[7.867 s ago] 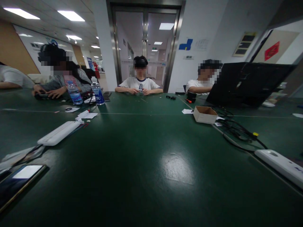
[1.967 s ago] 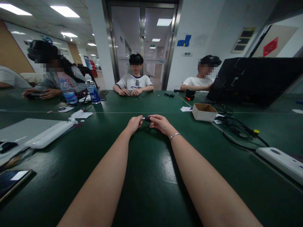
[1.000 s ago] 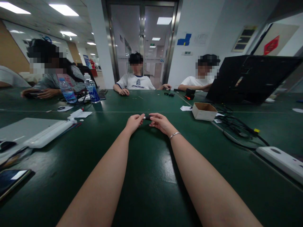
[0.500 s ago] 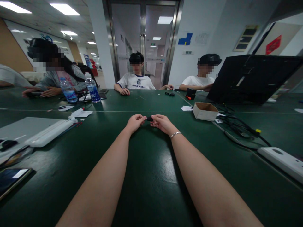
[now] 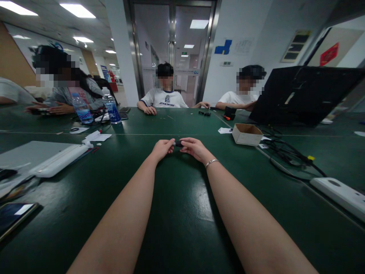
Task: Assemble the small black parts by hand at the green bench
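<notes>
A small black object with a metallic-looking left end [image 5: 178,144] spans the gap between my two hands, just above the green table [image 5: 176,198]. My left hand [image 5: 164,148] pinches its metallic end between thumb and fingers. From the other side, my right hand [image 5: 194,147] grips the black end, and a silver bangle [image 5: 211,162] circles that wrist. Both hands are closed, and the fingertips hide parts of the object, so its exact kind is unclear.
To the right are an open cardboard box [image 5: 247,135], tangled black cables [image 5: 293,156], a white power strip [image 5: 339,194] and a black monitor [image 5: 305,95]. Leftward lie a laptop [image 5: 34,152], a phone [image 5: 17,217] and water bottles [image 5: 112,108]. Three people sit across the table.
My left fingertips have shifted slightly left along the object, so more of its metallic end shows between my hands. My right hand has moved only slightly.
</notes>
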Demonstrator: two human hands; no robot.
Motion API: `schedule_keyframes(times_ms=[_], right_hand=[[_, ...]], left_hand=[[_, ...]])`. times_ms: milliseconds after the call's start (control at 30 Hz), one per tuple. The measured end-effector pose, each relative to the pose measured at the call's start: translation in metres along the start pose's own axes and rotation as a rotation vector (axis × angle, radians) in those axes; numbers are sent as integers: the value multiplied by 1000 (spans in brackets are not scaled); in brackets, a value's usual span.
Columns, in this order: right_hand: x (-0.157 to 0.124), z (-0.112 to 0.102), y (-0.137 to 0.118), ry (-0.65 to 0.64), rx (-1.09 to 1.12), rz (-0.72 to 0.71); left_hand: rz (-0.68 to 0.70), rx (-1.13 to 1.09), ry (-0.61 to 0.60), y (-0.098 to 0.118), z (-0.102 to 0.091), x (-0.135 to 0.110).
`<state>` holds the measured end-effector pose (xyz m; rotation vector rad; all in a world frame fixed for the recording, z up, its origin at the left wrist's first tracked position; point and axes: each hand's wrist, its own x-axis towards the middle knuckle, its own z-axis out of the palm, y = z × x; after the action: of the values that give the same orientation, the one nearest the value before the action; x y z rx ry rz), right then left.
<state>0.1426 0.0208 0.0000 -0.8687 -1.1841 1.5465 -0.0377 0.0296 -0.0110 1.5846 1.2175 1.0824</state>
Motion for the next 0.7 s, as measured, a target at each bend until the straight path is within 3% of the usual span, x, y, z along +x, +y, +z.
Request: schedule_keyframes(times_ms=[300,533,700], right_hand=[[0,3,-1,36,7,14],[1,4,0,49,-12,3],[1,5,-1,53,-27,16]], left_hand=[[17,-8,-18,4,0,-3],[162,-50,5,8,0,-7],[3,-60,11,13,2,-7]])
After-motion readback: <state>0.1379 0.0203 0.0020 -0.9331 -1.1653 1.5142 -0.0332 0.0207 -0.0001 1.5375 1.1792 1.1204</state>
